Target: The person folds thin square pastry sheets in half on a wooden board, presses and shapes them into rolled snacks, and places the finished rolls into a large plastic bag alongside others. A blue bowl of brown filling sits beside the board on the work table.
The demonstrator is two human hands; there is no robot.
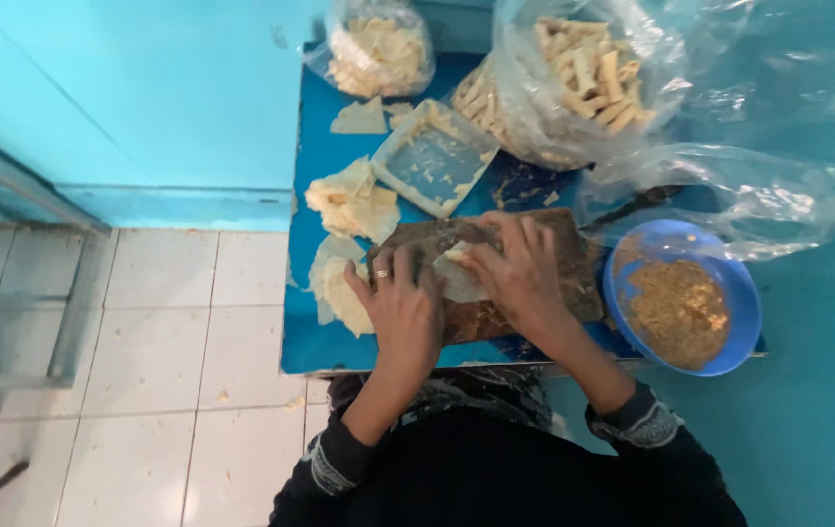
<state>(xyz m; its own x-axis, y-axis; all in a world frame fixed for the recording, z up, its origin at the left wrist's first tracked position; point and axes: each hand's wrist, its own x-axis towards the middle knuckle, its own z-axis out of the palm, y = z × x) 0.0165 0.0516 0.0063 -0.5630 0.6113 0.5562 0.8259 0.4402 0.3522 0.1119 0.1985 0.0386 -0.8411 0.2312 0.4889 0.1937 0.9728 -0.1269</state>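
**Two hands press a pale wrapper on a worn board**

Turquoise walls and a floor of white tiles [144, 332] surround a small blue table [312, 346] seen from above. On it lies a dark wooden board [574, 283], scuffed and stained. The person's left hand [403, 307], with a ring on one finger, lies flat on the board's near left part, fingers spread and pointing away from the body. The right hand [520, 273] rests just beside it, fingers curled down over a thin pale wrapper [458, 278] that sits on the board between the two hands; both hands touch it, and neither has lifted it.

Left of the board, loose stacks of pale wrappers [351, 200] lie on the table, some hanging near its edge. Behind them stands a shallow square tray [432, 156] with a few crumbs in it. At the far edge, a clear plastic bag of wrapper pieces [378, 49] stands beside a larger clear bag of rolled pastry sticks [583, 73]. A crumpled empty plastic bag [759, 200] lies to the right. Near the right hand, a blue bowl [744, 303] holds a brown crumbly filling [676, 307]. Dark sleeves with patterned cuffs cover both forearms.
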